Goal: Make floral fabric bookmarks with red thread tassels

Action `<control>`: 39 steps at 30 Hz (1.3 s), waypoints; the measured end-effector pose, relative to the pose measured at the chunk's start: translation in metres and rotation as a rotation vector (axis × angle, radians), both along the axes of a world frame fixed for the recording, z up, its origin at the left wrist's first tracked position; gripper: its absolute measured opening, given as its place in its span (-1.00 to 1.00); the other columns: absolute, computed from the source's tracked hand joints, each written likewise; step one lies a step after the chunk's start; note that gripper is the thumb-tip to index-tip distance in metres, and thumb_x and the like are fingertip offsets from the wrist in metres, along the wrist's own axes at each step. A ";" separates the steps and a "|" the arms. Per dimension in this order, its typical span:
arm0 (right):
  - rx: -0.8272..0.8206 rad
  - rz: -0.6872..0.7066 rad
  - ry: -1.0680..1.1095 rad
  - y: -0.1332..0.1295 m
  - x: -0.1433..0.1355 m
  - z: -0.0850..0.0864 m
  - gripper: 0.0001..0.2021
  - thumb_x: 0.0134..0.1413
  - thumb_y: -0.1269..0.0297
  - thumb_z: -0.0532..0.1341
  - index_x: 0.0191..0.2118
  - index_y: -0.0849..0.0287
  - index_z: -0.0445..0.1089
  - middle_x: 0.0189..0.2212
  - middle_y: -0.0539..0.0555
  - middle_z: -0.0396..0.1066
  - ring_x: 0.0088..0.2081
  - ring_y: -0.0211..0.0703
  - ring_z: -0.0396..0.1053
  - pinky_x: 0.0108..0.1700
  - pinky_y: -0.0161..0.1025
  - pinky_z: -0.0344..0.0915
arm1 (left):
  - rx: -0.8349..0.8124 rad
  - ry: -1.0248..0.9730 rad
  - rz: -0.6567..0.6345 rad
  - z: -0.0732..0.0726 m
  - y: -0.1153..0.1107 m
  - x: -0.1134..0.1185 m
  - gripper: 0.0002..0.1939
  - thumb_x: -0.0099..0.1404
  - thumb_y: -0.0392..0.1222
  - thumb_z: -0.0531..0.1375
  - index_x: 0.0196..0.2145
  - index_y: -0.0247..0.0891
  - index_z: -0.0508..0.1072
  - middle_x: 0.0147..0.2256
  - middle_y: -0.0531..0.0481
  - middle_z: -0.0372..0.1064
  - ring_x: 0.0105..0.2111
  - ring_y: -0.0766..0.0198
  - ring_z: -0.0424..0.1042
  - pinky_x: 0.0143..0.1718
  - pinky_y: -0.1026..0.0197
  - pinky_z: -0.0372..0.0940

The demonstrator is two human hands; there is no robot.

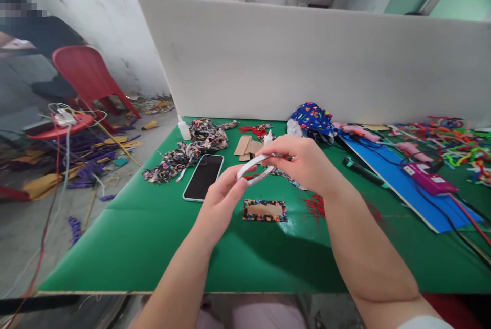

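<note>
Both hands hold a thin white band [256, 177] bent into a loop above the green table. My left hand [224, 196] pinches its lower left side between thumb and fingers. The upper right part is gripped by my right hand [303, 160], whose fingers are pressed together. Below the band lies a small cardboard rectangle with a floral fabric border [265, 210]. Beside my left hand is a phone [203, 177] with a dark screen. Brown cardboard pieces [246, 147] and a white-tipped bottle [268, 137] sit behind the hands, the bottle partly hidden.
Floral fabric [187, 152] and a white bottle [184, 129] lie at the left back. On the right are red threads [316, 209], a black-green tool [364, 171], a blue board [387, 181], a purple device [430, 179] and coloured cords. A white panel [307, 63] stands behind.
</note>
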State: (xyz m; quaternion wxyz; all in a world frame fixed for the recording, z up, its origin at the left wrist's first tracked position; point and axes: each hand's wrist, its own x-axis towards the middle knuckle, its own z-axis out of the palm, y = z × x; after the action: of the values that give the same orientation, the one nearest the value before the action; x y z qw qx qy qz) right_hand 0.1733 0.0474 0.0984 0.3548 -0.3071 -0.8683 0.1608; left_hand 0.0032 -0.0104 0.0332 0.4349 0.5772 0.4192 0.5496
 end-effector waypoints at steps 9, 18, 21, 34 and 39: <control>-0.084 0.122 -0.015 -0.004 0.004 0.006 -0.63 -0.02 0.39 0.22 -0.02 0.09 0.33 -0.11 0.05 0.33 -0.09 -0.21 0.27 -0.07 -0.25 0.26 | 0.095 0.073 -0.034 -0.002 -0.004 0.001 -0.79 0.25 -0.18 0.10 -0.17 -0.18 0.44 -0.17 -0.02 0.39 -0.11 0.20 0.33 -0.06 0.18 0.19; -0.256 0.203 0.185 -0.006 0.006 0.008 -0.56 -0.04 0.38 0.24 0.02 0.11 0.26 -0.18 0.06 0.31 -0.15 -0.23 0.31 -0.16 -0.26 0.37 | 0.404 0.320 0.040 0.000 -0.002 -0.001 -0.73 0.20 -0.32 0.14 -0.15 -0.10 0.46 -0.12 -0.04 0.33 0.06 0.13 0.17 0.07 0.07 0.10; -0.256 0.217 0.192 -0.009 0.006 0.009 -0.57 -0.04 0.40 0.24 0.02 0.12 0.26 -0.20 0.06 0.30 -0.17 -0.24 0.30 -0.15 -0.25 0.37 | 0.446 0.385 0.052 0.000 -0.002 -0.002 -0.74 0.19 -0.33 0.14 -0.17 -0.12 0.47 -0.13 -0.06 0.33 0.07 0.11 0.14 0.07 0.04 0.11; -0.167 0.231 0.063 -0.022 0.001 0.012 -0.52 0.00 0.55 0.14 0.06 0.04 0.23 -0.19 0.04 0.27 -0.20 -0.28 0.28 -0.13 -0.24 0.34 | 0.532 0.455 0.148 0.003 -0.005 0.000 -0.87 0.14 -0.28 0.19 -0.55 -0.25 0.42 -0.28 -0.04 0.33 0.00 0.08 0.22 0.04 -0.02 0.12; -0.066 0.202 0.003 -0.024 0.000 0.012 -0.56 0.00 0.55 0.14 0.01 0.04 0.26 -0.22 0.04 0.27 -0.21 -0.26 0.28 -0.17 -0.24 0.34 | 0.506 0.419 0.141 0.005 -0.007 0.001 -0.85 0.16 -0.29 0.17 -0.56 -0.24 0.43 -0.30 -0.05 0.34 -0.02 0.08 0.22 0.04 -0.01 0.13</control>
State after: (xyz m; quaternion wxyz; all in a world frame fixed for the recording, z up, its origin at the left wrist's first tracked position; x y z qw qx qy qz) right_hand 0.1737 0.0230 0.1103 0.3278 -0.2292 -0.8886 0.2245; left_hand 0.0043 -0.0176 0.0384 0.1433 0.7368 0.3885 0.5344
